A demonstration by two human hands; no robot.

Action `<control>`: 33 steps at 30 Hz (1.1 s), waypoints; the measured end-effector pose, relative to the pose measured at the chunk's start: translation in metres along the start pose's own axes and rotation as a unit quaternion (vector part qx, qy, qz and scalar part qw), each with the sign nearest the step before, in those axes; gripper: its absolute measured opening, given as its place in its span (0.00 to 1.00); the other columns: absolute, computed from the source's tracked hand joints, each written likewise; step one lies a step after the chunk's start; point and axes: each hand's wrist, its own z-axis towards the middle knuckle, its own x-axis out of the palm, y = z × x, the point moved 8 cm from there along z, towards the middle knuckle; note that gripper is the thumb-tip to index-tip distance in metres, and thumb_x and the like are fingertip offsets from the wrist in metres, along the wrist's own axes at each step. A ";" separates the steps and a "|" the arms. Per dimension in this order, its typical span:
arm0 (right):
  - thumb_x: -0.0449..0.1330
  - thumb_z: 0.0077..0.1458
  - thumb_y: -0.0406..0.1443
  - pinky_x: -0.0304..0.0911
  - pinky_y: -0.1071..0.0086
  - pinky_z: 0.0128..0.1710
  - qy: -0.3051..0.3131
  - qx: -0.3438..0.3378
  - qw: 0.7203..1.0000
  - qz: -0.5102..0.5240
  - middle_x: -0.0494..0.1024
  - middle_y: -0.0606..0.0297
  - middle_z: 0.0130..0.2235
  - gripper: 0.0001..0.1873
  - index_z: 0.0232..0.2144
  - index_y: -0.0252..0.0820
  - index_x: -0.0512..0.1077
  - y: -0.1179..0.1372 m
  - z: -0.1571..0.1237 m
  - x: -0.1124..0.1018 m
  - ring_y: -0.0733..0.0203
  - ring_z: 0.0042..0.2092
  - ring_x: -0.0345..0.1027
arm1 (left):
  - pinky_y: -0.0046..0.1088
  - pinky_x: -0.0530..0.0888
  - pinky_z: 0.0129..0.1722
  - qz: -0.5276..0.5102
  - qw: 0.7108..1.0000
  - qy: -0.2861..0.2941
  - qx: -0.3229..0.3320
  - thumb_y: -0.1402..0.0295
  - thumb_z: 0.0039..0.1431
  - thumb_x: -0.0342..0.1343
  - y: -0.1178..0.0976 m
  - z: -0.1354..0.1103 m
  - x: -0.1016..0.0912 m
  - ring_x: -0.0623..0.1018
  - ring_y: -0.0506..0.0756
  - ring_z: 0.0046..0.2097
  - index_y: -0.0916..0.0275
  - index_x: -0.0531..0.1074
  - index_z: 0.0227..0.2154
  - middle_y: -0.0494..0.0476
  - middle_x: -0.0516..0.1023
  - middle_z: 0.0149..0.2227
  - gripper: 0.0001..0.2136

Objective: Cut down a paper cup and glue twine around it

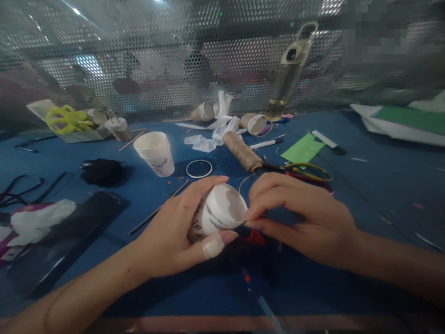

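Observation:
My left hand (pixel 174 232) is wrapped round a white paper cup (pixel 217 215) lying tilted, its round white end turned up to the right. Dark marks and handwriting show on its side, and a bandage covers my left thumb. My right hand (pixel 299 208) is closed in a pinch at the cup's edge; whatever is between the fingertips is too small to make out. A strand of twine runs from the brown twine spool (pixel 242 152) down behind the cup. Under the hands lies a dark tool with a red part (pixel 256 237) and a clear stick (pixel 269 313), mostly in shadow.
Stacked paper cups (pixel 156 155) and a white ring (pixel 199 169) stand beyond my left hand. Scissors (pixel 309 171), green paper (pixel 303 149) and a marker (pixel 328 141) lie to the right. A black phone-like slab (pixel 69 241) is at left. A perforated metal screen (pixel 156 69) rises behind.

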 end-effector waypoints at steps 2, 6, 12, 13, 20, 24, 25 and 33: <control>0.65 0.66 0.32 0.73 0.73 0.41 0.001 0.005 1.000 0.004 0.79 0.66 0.37 0.01 0.38 0.42 0.76 -0.001 0.000 0.000 0.67 0.39 0.75 | 0.30 0.78 0.52 0.000 1.000 0.000 0.003 0.56 0.66 0.64 -0.001 0.000 0.000 0.82 0.57 0.50 0.52 0.58 0.67 0.56 0.78 0.58 0.32; 0.66 0.65 0.33 0.73 0.72 0.40 -0.004 0.013 1.000 0.009 0.79 0.65 0.37 0.01 0.39 0.43 0.76 -0.002 0.000 -0.001 0.66 0.39 0.76 | 0.32 0.79 0.52 0.001 1.000 0.001 0.001 0.56 0.66 0.63 -0.001 -0.001 -0.001 0.82 0.57 0.49 0.52 0.58 0.67 0.57 0.78 0.58 0.31; 0.65 0.65 0.33 0.72 0.73 0.41 0.014 0.007 1.000 0.012 0.79 0.65 0.38 0.01 0.39 0.42 0.77 -0.003 0.001 0.001 0.66 0.40 0.75 | 0.30 0.78 0.52 -0.003 1.000 0.001 -0.001 0.56 0.66 0.64 0.000 0.000 0.000 0.82 0.57 0.49 0.52 0.58 0.67 0.56 0.78 0.58 0.31; 0.65 0.66 0.33 0.72 0.73 0.42 0.017 0.006 1.000 0.014 0.78 0.65 0.38 0.01 0.39 0.41 0.76 -0.004 0.001 0.002 0.66 0.40 0.75 | 0.30 0.78 0.53 -0.004 1.000 0.001 0.001 0.56 0.66 0.64 -0.001 0.000 0.000 0.82 0.57 0.50 0.52 0.58 0.67 0.56 0.78 0.58 0.31; 0.61 0.69 0.33 0.70 0.74 0.42 0.030 -0.013 0.999 -0.002 0.77 0.64 0.38 0.03 0.39 0.41 0.74 -0.001 0.001 0.005 0.66 0.40 0.73 | 0.28 0.78 0.52 -0.015 1.000 0.003 0.004 0.56 0.66 0.64 -0.001 0.000 0.000 0.82 0.56 0.50 0.52 0.58 0.67 0.55 0.78 0.58 0.31; 0.60 0.69 0.32 0.70 0.72 0.43 0.039 -0.009 0.999 0.001 0.77 0.65 0.37 0.04 0.38 0.41 0.72 -0.001 0.001 0.008 0.65 0.40 0.72 | 0.32 0.78 0.54 -0.006 1.000 0.014 0.005 0.57 0.66 0.64 -0.002 0.000 0.002 0.81 0.58 0.53 0.53 0.57 0.67 0.58 0.76 0.61 0.32; 0.60 0.69 0.32 0.70 0.72 0.43 0.041 -0.008 0.999 0.003 0.77 0.65 0.37 0.04 0.38 0.41 0.72 -0.001 0.001 0.009 0.64 0.40 0.72 | 0.32 0.78 0.54 -0.006 1.000 0.016 0.002 0.57 0.66 0.64 -0.001 0.000 0.002 0.81 0.59 0.54 0.52 0.57 0.67 0.58 0.76 0.62 0.32; 0.62 0.68 0.32 0.71 0.73 0.42 0.033 -0.017 0.999 -0.005 0.77 0.65 0.38 0.02 0.39 0.41 0.73 -0.002 -0.001 0.007 0.65 0.40 0.72 | 0.35 0.79 0.53 -0.004 1.000 0.016 -0.003 0.57 0.66 0.63 0.001 0.000 0.003 0.82 0.60 0.52 0.53 0.57 0.68 0.60 0.77 0.61 0.31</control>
